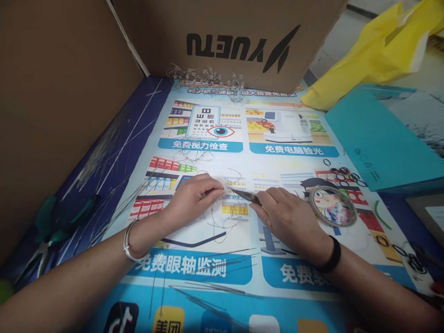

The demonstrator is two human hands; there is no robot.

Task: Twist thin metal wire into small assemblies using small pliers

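Observation:
My left hand [196,198], with a silver bangle at the wrist, pinches a thin wire piece with a small clear bead at its fingertips. My right hand [291,219], with a black band at the wrist, is closed round dark pointed pliers [244,195]. The tips of the pliers point left and meet the wire piece beside my left fingertips. Thin curled wire [220,226] hangs or lies just below the two hands; its exact path is hard to make out.
Green-handled pliers [48,238] lie at the left beside loose straight wires [208,296]. A tape roll [332,206] and black rings [343,171] are at the right. Beaded wire pieces [208,76] lie before a cardboard box [222,23]. A teal sheet [367,134] lies back right.

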